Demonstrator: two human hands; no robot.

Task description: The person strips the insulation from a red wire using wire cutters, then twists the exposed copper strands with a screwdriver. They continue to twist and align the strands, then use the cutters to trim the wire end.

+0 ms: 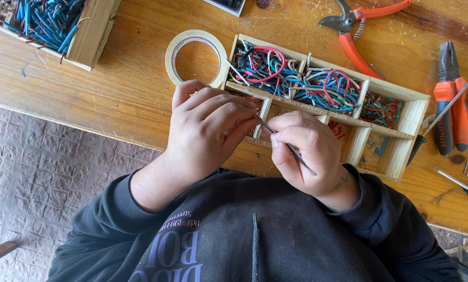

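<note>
Both hands work over the near edge of the compartmented wooden tray [401, 151]. Left hand [208, 130] and right hand [307, 151] each pinch the thin grey wire [286, 143], fingers clenched. Tape roll [194, 55] lies at 11 o'clock.

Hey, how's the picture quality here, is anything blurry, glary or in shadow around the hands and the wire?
Head view: soft even daylight, no glare. The left hand and right hand are sharp, and so is the thin wire between them. Their shadow falls on the near compartments of the wooden tray. The table edge runs slanted, and the pliers near the frame edge look slightly stretched.
</note>
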